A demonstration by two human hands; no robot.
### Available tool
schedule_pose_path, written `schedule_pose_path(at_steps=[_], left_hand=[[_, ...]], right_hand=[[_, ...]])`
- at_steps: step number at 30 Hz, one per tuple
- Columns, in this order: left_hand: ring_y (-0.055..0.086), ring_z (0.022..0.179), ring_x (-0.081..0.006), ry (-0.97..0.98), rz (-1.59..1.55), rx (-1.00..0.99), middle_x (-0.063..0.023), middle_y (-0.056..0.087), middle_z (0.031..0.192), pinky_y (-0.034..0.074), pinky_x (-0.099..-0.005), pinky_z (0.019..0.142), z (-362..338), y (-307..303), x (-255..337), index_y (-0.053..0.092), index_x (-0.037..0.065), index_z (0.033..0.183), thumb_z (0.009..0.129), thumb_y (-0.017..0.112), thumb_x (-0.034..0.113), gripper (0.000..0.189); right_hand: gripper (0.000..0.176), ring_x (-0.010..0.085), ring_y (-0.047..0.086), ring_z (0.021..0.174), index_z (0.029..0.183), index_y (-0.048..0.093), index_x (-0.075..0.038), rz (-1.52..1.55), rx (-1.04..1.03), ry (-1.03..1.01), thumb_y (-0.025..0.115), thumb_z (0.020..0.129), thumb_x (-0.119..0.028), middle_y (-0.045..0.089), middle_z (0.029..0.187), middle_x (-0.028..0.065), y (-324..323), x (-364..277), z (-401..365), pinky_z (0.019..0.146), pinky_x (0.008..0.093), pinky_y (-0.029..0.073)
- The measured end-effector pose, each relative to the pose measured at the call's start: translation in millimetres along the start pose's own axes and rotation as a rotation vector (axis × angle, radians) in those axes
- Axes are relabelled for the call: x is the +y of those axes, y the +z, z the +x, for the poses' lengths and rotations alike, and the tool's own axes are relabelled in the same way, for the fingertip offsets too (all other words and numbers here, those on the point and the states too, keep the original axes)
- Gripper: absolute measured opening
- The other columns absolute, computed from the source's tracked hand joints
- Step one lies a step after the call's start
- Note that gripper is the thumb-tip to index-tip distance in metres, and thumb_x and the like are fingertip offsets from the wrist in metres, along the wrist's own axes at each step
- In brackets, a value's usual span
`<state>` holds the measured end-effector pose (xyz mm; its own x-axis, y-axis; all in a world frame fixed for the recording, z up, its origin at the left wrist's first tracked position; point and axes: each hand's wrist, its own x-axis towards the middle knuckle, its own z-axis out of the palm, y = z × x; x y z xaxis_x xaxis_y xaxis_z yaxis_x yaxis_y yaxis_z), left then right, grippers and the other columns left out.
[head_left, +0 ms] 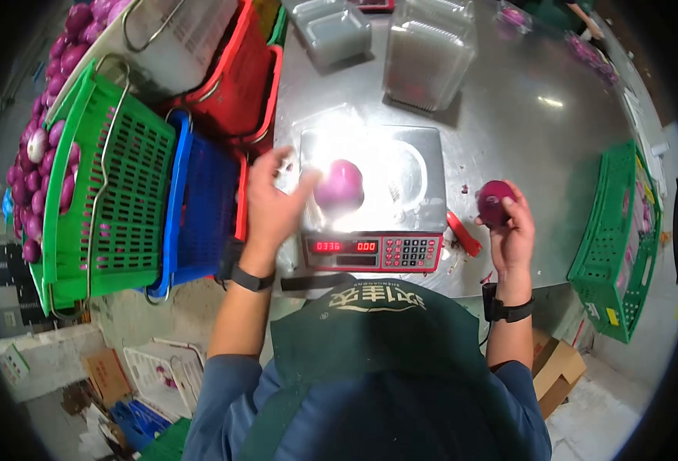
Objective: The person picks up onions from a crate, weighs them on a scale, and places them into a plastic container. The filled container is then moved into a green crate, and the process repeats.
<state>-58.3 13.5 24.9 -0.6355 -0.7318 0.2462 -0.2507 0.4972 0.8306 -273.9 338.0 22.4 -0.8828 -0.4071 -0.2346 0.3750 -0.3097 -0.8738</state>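
Note:
A purple onion (339, 187) rests on the metal plate of a digital scale (412, 252), under strong glare. The scale's red display reads 0336 and 0.00. Just left of that onion is my left hand (274, 196), slightly blurred, its thumb and fingers apart and nothing between them. To the right of the scale, my right hand (514, 230) grips a second, darker red onion (495, 204), with the fingers wrapped round its side. A red-handled tool (463, 233) lies between the scale and my right hand.
Stacked clear plastic trays (427, 58) stand behind the scale, with more trays (335, 37) to their left. Green (127, 192), blue (204, 200) and red (235, 77) baskets crowd the left side, onions (39, 161) beyond them. A green crate (604, 230) sits at the right edge.

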Motion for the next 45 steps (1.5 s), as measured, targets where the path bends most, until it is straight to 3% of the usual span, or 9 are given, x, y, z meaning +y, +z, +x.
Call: schedule_pose_path(at_steps=[10,14,15,24,29,34,38,42,45], left_hand=[[0.055,0.085,-0.0081,-0.262,-0.303,0.267,-0.0026,0.065,0.098,0.047,-0.0234,0.077,-20,-29,-13,0.065,-0.002,0.115,0.089,0.081,0.02,0.037],[0.06,0.099,-0.0114,-0.178,-0.073,0.175,-0.0049,0.066,0.109,0.05,-0.0271,0.091,-30,-4,-24,0.062,-0.001,0.125,0.093,0.077,0.017,0.04],[0.06,0.116,-0.0322,-0.164,-0.099,0.158,-0.0197,0.065,0.123,0.047,-0.0421,0.1,-28,1,-16,0.065,-0.001,0.125,0.083,0.083,0.028,0.054],[0.047,0.123,-0.0439,0.281,0.404,-0.026,-0.0264,0.051,0.137,0.033,-0.0537,0.106,-27,53,6,0.06,0.007,0.138,0.087,0.075,0.045,0.065],[0.051,0.103,-0.0369,0.254,0.239,0.014,-0.016,0.058,0.109,0.04,-0.0494,0.088,-21,59,6,0.061,0.006,0.101,0.074,0.084,0.037,0.047],[0.05,0.112,-0.0361,0.169,0.183,0.016,-0.0192,0.056,0.115,0.042,-0.0443,0.099,-31,51,-2,0.052,0.003,0.11,0.067,0.08,0.017,0.054],[0.048,0.118,-0.0378,0.229,0.21,-0.044,-0.0203,0.052,0.126,0.039,-0.0467,0.106,-27,40,2,0.055,0.003,0.116,0.068,0.078,0.018,0.055],[0.048,0.121,-0.0351,0.201,0.217,-0.013,-0.0194,0.049,0.132,0.041,-0.0462,0.107,-30,33,2,0.056,0.003,0.121,0.072,0.082,0.023,0.06],[0.054,0.111,-0.0297,0.043,0.042,0.052,-0.0189,0.052,0.123,0.047,-0.0438,0.094,-42,19,-6,0.055,0.003,0.121,0.076,0.083,0.022,0.056]], right_hand=[[0.043,0.035,0.066,0.111,0.133,0.053,0.004,0.155,-0.278,0.126,0.055,0.095,-0.015,0.065,0.119,0.0176,31,13,38,0.081,0.0445,0.06],[0.056,0.0295,0.065,0.111,0.14,0.048,0.002,0.007,-0.354,0.133,0.061,0.086,-0.008,0.062,0.122,0.0164,67,15,41,0.087,0.0467,0.06],[0.059,0.0287,0.065,0.11,0.141,0.047,0.002,-0.024,-0.359,0.133,0.062,0.085,-0.007,0.062,0.122,0.0164,72,16,41,0.088,0.0468,0.06],[0.066,0.0241,0.065,0.11,0.142,0.046,0.001,-0.225,-0.409,0.065,0.069,0.08,-0.002,0.061,0.123,0.0146,104,21,30,0.092,0.0396,0.059],[0.06,0.0218,0.064,0.113,0.133,0.054,-0.001,-0.552,-0.471,-0.3,0.073,0.076,-0.003,0.062,0.123,0.0124,121,45,32,0.099,0.0341,0.053],[0.058,0.0332,0.062,0.113,0.123,0.061,-0.008,-1.14,-0.71,-0.908,0.074,0.066,-0.006,0.063,0.123,0.0138,146,54,39,0.095,0.0447,0.047],[0.051,0.0302,0.061,0.114,0.117,0.061,-0.011,-1.39,-0.799,-0.859,0.075,0.067,-0.006,0.063,0.118,0.0096,146,76,41,0.094,0.0448,0.042],[0.047,0.0343,0.062,0.116,0.116,0.067,-0.006,-1.066,-0.756,-0.73,0.081,0.071,-0.009,0.067,0.121,0.0146,142,72,46,0.098,0.0444,0.048],[0.042,0.0357,0.063,0.111,0.112,0.066,-0.002,-1.034,-0.46,-0.715,0.079,0.075,-0.017,0.067,0.115,0.0179,140,66,56,0.095,0.0425,0.051]])
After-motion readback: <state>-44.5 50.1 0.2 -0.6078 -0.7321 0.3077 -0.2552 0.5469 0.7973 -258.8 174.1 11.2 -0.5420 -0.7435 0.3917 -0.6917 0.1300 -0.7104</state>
